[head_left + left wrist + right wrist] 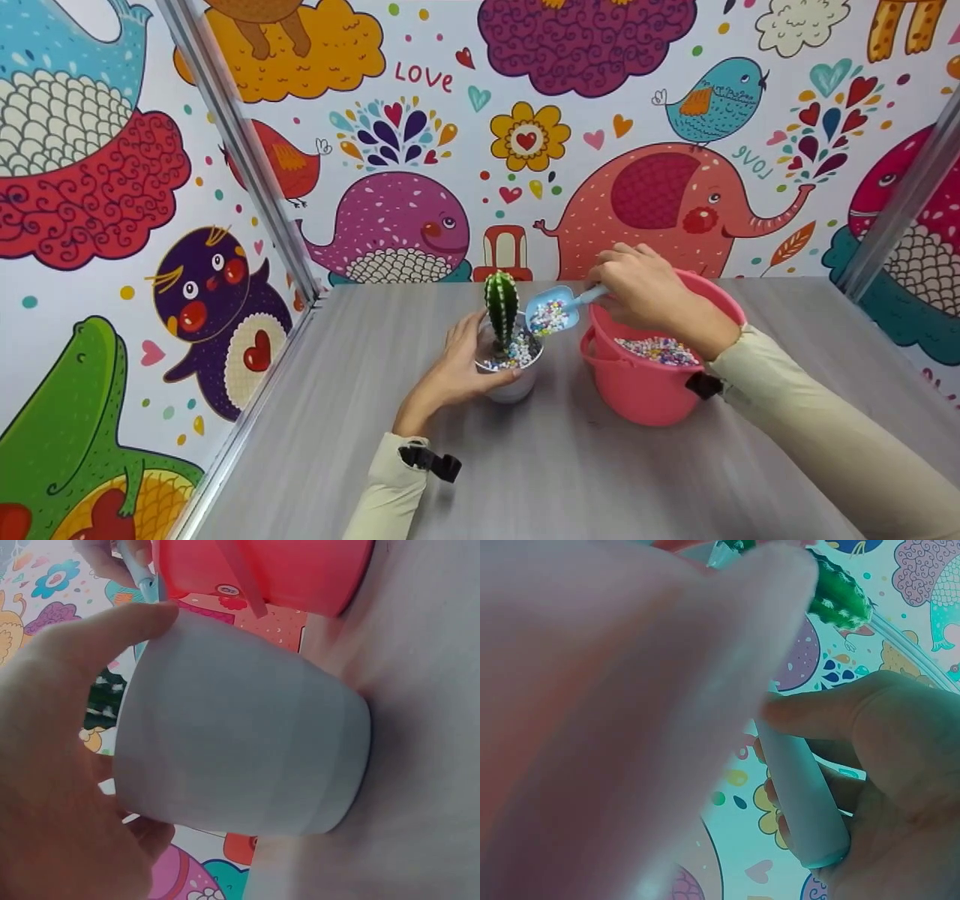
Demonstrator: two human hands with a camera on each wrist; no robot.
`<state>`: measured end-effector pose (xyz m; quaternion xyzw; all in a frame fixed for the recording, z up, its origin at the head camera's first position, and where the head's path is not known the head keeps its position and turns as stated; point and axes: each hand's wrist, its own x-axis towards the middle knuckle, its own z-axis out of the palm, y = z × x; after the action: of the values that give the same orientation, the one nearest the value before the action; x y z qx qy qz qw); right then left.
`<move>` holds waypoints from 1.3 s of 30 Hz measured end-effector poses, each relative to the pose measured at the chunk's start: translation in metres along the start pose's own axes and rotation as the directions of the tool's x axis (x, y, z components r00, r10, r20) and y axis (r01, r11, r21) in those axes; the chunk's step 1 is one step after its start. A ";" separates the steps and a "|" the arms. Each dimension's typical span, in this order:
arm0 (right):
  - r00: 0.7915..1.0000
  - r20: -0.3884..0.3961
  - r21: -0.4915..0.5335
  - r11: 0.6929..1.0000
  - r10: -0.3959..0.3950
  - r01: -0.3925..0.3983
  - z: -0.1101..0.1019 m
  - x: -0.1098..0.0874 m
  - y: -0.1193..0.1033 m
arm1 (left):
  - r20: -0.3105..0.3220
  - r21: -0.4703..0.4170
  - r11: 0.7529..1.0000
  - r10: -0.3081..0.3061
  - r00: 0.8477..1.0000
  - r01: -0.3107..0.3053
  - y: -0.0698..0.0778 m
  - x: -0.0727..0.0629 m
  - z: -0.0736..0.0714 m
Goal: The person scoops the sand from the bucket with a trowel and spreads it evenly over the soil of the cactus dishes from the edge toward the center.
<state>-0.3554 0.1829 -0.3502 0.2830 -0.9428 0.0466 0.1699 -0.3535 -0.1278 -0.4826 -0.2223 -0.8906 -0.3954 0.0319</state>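
Note:
A green ribbed cactus stands upright in a white pot, with small multicoloured beads around its base. My left hand grips the pot near its rim, thumb on the near side and fingers on the far side; the left wrist view shows the pot's smooth wall close up. My right hand holds a light blue scoop by its handle. Beads fill the scoop's blade, which tilts toward the pot, its tip overlapping the pot's rim in the head view.
A pink bucket with beads inside stands right of the pot, beneath my right forearm. The grey tabletop meets printed cartoon panels at the back and sides. Metal posts edge the panels. A blurred pink shape covers much of the right wrist view.

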 end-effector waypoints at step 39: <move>1.000 -0.017 -0.029 0.999 0.017 -0.018 0.002 0.001 -0.002 | -0.097 -0.002 1.000 0.008 0.995 -0.008 0.003 0.002 0.006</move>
<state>-0.3558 0.1797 -0.3521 0.2718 -0.9444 0.0368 0.1814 -0.3533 -0.1213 -0.4842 -0.2064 -0.8867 -0.4067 0.0762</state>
